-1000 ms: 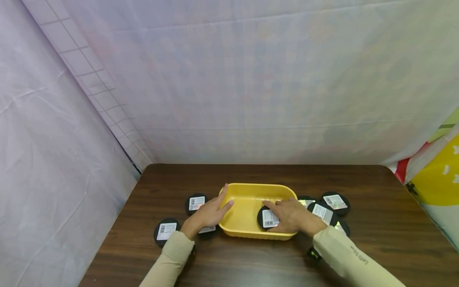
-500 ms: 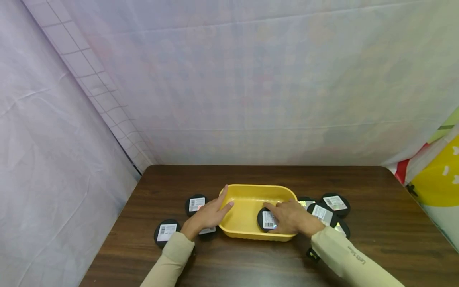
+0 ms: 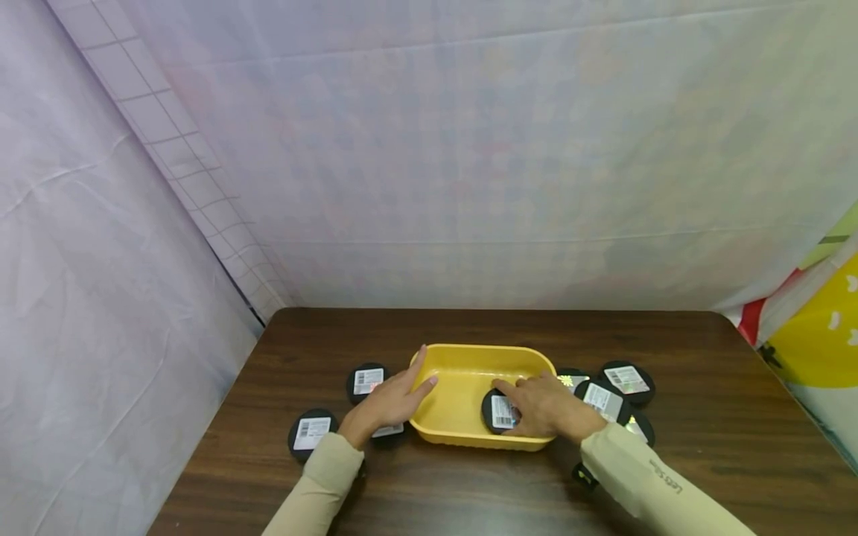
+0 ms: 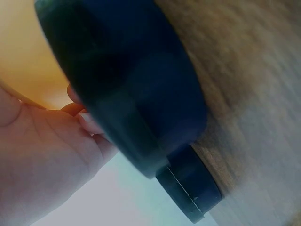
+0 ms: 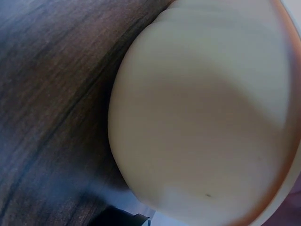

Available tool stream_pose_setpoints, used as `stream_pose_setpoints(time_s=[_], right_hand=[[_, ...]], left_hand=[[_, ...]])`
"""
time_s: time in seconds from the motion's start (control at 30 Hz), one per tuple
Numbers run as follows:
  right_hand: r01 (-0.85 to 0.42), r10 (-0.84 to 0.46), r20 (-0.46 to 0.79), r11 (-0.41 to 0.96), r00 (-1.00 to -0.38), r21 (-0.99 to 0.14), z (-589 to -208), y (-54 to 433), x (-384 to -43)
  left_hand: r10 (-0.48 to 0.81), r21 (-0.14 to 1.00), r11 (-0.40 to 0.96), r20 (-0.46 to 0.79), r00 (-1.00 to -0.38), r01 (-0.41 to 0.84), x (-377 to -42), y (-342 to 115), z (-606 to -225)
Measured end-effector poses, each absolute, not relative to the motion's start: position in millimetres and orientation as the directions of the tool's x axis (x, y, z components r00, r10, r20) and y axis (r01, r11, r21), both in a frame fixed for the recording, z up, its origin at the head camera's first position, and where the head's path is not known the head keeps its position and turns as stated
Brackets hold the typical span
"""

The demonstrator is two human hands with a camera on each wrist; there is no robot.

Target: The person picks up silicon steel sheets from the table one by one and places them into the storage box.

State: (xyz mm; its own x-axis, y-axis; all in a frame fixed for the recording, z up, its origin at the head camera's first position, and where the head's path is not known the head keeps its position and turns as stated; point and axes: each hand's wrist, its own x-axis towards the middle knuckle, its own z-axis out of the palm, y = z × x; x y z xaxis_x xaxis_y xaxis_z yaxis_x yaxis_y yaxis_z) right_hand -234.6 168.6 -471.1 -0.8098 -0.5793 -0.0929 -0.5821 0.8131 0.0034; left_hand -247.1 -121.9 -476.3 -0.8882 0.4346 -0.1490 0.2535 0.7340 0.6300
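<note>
A yellow plastic basin (image 3: 442,402) stands mid-table. My left hand (image 3: 389,402) grips its left side, thumb over the inside and index finger along the rim. In the left wrist view the palm (image 4: 51,155) and fingertips show beside a dark round case (image 4: 141,84). Inside the basin, at its right end, lies a flat round black case (image 3: 499,411) with a white barcode label. My right hand (image 3: 539,406) holds this case between thumb and fingers, and its right part is hidden under the hand. Only a pale sleeve (image 5: 197,122) over the wood fills most of the right wrist view.
More labelled black cases lie left of the basin, one case (image 3: 367,382) behind another case (image 3: 313,433), with a third case (image 3: 389,432) partly under the left hand. Several overlap at the right, including a case (image 3: 603,400) and a case (image 3: 628,380). A white curtain (image 3: 469,186) hangs behind the table (image 3: 724,417).
The right hand has shifted slightly on the round case. The left hand, basin and other cases stay where they were.
</note>
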Motion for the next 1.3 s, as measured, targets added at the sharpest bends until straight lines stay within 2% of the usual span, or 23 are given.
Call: stream_pose_setpoints(time_s=[0.27,0.5,0.8,1.07,1.3], right_hand=[[-0.587,-0.588,-0.068,0.809,-0.806,-0.042,-470.3,170.3,-236.8],[-0.627,-0.628,0.032,0.771,-0.778,-0.113,-467.4,177.4,-239.0],[-0.618,-0.601,0.146,0.772,-0.786,-0.146,-458.9,185.8,-236.2],[-0.559,-0.530,0.179,0.794,-0.829,-0.238,-450.0,205.1,-232.3],[-0.521,-0.482,0.203,0.817,-0.853,-0.248,-448.4,216.8,-228.7]], left_hand=[[0.424,0.623,0.744,-0.162,-0.891,0.241,-246.0,-121.0,-473.6],[0.426,0.620,0.745,-0.161,-0.890,0.245,-248.0,-121.1,-475.4],[0.434,0.630,0.735,-0.155,-0.887,0.250,-247.7,-121.7,-476.9],[0.428,0.632,0.738,-0.166,-0.889,0.237,-247.7,-120.7,-476.6],[0.419,0.630,0.742,-0.171,-0.892,0.228,-247.7,-120.8,-476.1]])
